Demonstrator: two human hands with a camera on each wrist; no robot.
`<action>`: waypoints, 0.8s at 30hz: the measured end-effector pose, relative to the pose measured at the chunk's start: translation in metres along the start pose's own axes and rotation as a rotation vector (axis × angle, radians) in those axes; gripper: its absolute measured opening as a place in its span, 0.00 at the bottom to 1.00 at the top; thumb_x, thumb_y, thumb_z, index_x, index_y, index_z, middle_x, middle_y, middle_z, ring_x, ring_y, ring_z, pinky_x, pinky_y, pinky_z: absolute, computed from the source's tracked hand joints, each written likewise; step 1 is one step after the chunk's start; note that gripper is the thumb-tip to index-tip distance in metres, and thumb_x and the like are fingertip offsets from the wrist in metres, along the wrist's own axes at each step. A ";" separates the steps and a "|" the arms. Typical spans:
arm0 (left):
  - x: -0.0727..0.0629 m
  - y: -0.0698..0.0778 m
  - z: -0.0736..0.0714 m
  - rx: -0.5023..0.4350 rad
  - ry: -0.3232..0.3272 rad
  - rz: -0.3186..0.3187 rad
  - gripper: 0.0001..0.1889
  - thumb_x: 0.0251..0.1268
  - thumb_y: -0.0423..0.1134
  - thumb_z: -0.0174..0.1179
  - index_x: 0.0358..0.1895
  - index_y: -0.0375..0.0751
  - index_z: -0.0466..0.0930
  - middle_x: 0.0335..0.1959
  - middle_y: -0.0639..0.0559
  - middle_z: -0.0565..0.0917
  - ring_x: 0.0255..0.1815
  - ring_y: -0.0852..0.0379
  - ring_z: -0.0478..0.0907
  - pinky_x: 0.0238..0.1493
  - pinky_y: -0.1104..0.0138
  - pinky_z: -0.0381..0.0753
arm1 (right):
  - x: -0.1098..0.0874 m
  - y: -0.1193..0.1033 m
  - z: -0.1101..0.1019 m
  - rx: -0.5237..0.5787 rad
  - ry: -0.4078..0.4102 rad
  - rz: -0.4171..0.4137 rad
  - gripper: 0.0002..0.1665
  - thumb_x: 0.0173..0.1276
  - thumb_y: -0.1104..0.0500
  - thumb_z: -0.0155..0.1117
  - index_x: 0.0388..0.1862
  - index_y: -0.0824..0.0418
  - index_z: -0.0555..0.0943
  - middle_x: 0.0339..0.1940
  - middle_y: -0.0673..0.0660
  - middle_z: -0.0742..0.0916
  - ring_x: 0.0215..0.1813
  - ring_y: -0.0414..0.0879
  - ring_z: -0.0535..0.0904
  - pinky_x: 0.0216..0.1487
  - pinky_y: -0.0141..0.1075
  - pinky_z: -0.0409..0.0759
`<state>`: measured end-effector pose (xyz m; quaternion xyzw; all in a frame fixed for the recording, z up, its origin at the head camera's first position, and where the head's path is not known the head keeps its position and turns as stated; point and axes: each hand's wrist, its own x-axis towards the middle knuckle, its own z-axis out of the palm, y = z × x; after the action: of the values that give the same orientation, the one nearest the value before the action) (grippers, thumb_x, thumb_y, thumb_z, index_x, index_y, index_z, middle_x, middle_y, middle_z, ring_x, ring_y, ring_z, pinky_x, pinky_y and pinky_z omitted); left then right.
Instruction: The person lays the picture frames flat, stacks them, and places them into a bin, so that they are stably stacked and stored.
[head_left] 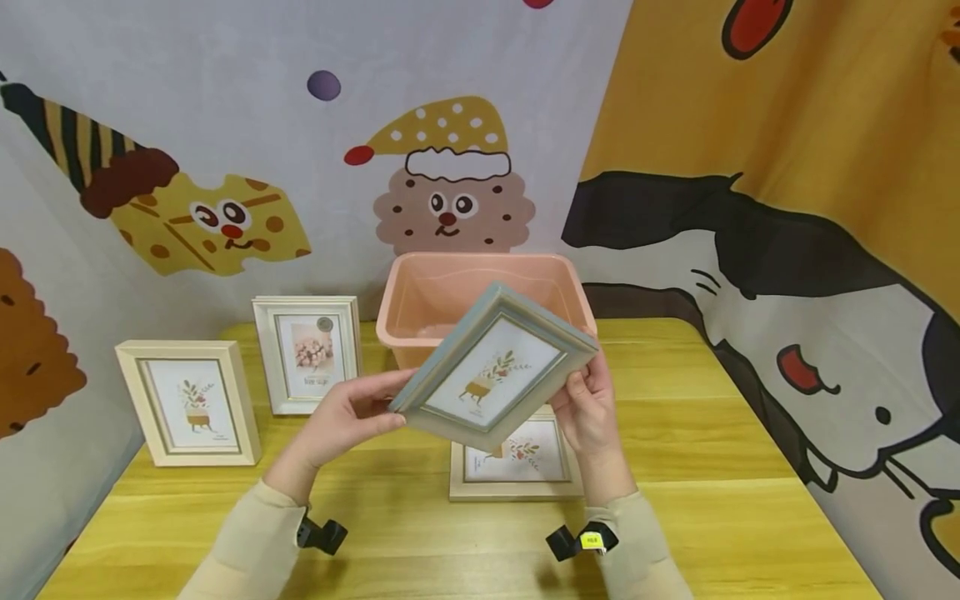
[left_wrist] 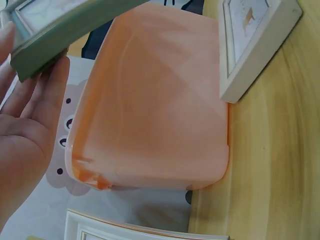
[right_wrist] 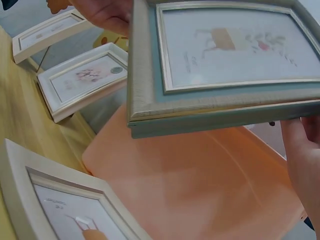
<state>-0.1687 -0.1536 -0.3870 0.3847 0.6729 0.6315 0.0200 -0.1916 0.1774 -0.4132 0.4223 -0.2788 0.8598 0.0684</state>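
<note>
A grey-green picture frame (head_left: pixel 495 375) with a plant print is held tilted in the air, in front of the pink plastic bin (head_left: pixel 405 312). My left hand (head_left: pixel 345 425) pinches its lower left corner, thumb in front and fingers behind. At the right corner my right hand (head_left: pixel 592 417) grips it, thumb on the front edge. Below stands a cream picture frame (head_left: pixel 517 490), its top hidden behind the held one. The right wrist view shows the grey-green frame (right_wrist: pixel 225 110) close up, above the bin (right_wrist: pixel 190 185).
To the left on the wooden table (head_left: pixel 375 533) stand another cream frame (head_left: pixel 243 408) and a white frame (head_left: pixel 315 400) with a pink flower picture. A cartoon-printed curtain (head_left: pixel 247 50) hangs behind the table.
</note>
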 end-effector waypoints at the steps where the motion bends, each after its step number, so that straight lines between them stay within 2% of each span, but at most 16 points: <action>1: 0.000 -0.001 0.001 0.002 0.007 -0.002 0.28 0.63 0.21 0.61 0.68 0.27 0.69 0.60 0.57 0.80 0.51 0.56 0.81 0.46 0.64 0.84 | -0.001 0.000 0.000 0.000 0.012 -0.004 0.30 0.77 0.70 0.45 0.76 0.58 0.63 0.65 0.58 0.79 0.60 0.50 0.78 0.58 0.41 0.79; 8: -0.002 -0.005 0.004 0.006 0.041 -0.008 0.30 0.61 0.20 0.63 0.68 0.29 0.69 0.63 0.56 0.79 0.49 0.55 0.82 0.45 0.64 0.85 | -0.008 0.001 0.000 0.015 0.070 -0.004 0.30 0.77 0.71 0.44 0.76 0.58 0.64 0.64 0.58 0.80 0.61 0.50 0.78 0.62 0.43 0.77; 14: -0.002 -0.008 0.007 0.033 0.099 -0.011 0.29 0.60 0.21 0.64 0.67 0.30 0.71 0.59 0.57 0.82 0.48 0.56 0.83 0.43 0.63 0.86 | -0.013 -0.009 -0.004 -0.003 0.064 0.036 0.32 0.76 0.74 0.46 0.76 0.60 0.62 0.67 0.58 0.78 0.63 0.51 0.76 0.61 0.44 0.78; 19: -0.002 -0.010 0.009 0.052 0.120 -0.018 0.27 0.61 0.21 0.64 0.65 0.27 0.72 0.58 0.55 0.83 0.48 0.57 0.83 0.42 0.64 0.86 | -0.017 -0.026 -0.010 -0.139 0.066 0.125 0.34 0.73 0.78 0.48 0.76 0.64 0.62 0.66 0.58 0.78 0.61 0.49 0.78 0.57 0.42 0.81; 24: 0.000 -0.012 0.010 0.061 0.151 -0.076 0.25 0.62 0.23 0.64 0.63 0.26 0.74 0.58 0.42 0.82 0.47 0.57 0.83 0.42 0.64 0.86 | -0.020 -0.046 -0.014 -0.326 0.069 0.267 0.35 0.70 0.80 0.49 0.74 0.61 0.67 0.66 0.56 0.78 0.59 0.49 0.80 0.55 0.41 0.81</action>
<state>-0.1697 -0.1442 -0.3990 0.3107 0.7056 0.6366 -0.0188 -0.1725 0.2255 -0.4164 0.3353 -0.4651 0.8187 0.0307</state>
